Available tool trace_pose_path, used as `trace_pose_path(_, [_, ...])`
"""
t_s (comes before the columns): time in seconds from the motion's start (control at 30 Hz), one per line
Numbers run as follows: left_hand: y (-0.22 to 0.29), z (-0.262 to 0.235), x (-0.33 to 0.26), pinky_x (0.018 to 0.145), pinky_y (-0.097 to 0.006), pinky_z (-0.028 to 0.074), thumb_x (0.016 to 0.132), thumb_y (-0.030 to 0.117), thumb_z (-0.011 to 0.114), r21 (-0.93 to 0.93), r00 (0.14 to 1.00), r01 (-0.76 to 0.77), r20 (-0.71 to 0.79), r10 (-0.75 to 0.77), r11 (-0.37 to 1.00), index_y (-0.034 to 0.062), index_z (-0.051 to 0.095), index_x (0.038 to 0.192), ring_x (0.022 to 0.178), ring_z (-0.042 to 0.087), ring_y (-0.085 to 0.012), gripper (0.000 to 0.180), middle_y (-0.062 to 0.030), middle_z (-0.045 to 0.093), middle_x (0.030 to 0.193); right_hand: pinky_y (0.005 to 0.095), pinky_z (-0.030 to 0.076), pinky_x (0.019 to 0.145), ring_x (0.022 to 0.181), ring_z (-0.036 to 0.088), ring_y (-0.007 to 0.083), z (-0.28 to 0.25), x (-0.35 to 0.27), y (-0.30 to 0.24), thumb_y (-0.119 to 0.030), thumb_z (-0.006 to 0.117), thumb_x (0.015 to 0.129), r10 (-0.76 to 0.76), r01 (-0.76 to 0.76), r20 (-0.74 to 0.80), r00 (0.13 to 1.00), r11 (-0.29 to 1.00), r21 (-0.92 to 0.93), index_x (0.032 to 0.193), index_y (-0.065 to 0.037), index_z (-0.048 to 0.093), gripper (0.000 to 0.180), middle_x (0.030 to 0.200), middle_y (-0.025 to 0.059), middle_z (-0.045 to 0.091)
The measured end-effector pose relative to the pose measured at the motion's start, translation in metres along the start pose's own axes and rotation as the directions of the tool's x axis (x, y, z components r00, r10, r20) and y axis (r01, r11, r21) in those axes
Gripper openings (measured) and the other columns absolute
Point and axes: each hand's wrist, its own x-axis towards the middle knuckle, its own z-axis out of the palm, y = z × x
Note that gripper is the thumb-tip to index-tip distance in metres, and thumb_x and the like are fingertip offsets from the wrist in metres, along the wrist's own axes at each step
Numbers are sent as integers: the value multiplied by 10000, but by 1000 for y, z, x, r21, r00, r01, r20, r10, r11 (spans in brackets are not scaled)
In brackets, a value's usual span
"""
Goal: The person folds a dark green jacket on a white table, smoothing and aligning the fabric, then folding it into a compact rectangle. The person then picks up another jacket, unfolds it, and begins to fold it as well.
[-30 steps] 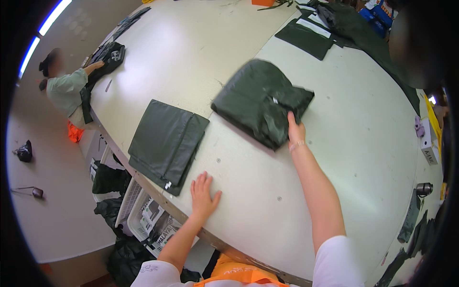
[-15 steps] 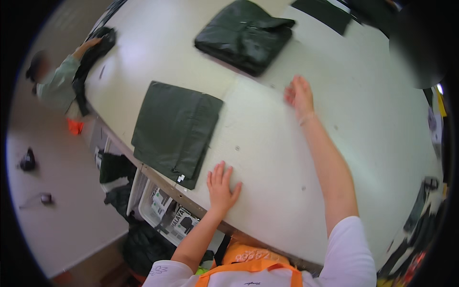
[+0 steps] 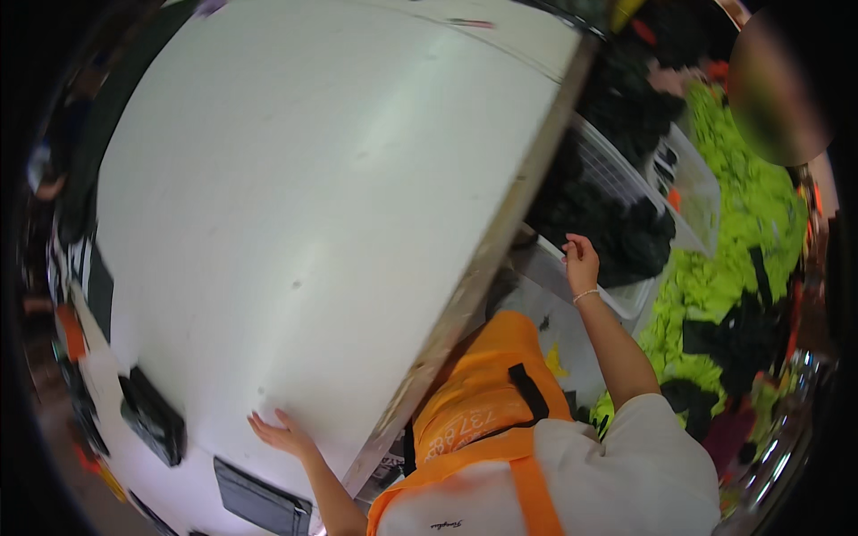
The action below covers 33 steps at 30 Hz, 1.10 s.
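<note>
With the right hand (image 3: 581,262) open over the clear bin (image 3: 626,299) of dark garments (image 3: 617,232) and the left hand (image 3: 281,435) flat on the white table (image 3: 295,205), a blind, twisted reach could snag the rim.

Head camera looks steeply down, close over the white table (image 3: 295,196).

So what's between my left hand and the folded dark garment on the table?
Nothing: the head view shows only bare white table between the left hand and the folded dark garment.
</note>
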Motion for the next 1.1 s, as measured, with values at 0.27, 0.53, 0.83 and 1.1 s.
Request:
trace_pose_path(0.27, [490, 94, -54, 1099, -518, 169, 889, 305, 544, -426, 732, -474, 296, 614, 771, 2, 273, 1405, 1361, 214, -402, 657, -234, 230, 1472, 341, 514, 716, 776, 639, 258, -62, 201, 290, -162, 606, 836, 398, -360, 36, 917, 861, -358, 976, -39, 643, 190, 842, 130, 665])
trace_pose_path(0.53, [631, 169, -120, 1017, -394, 340, 857, 184, 606, -241, 781, -493, 301, 547, 836, 34, 162, 1464, 1320, 315, -280, 767, -176, 194, 1507, 443, 450, 930, 1112, 490, 381, -18, 441, 429, -139, 587, 839, 439, -356, 11, 899, 742, -568, 1137, -92, 602, 302, 1245, 183, 470])
trace_pose_path(0.83, [560, 155, -115, 763, -297, 463, 920, 52, 520, -128, 913, -299, 249, 322, 946, 11, 91, 1459, 905, 558, -207, 690, -199, 510, 1222, 442, 472, 908, 1104, 531, 336, -32, 530, 538, -94, 654, 823, 524, -27, 211, 825, 410, -912, 1303, -21, 463, 522, 1134, 170, 594])
trace_pose_path(1.1, [639, 172, -125, 1035, -458, 333, 840, 102, 572, -192, 687, -682, 163, 708, 706, 18, 246, 1424, 1345, 283, -361, 674, -212, 269, 1462, 369, 451, 618, 700, 565, 234, -86, 352, 417, -42, 515, 698, 535, -517, 539, 650, 832, -202, 922, 18, 645, 266, 768, 114, 633])
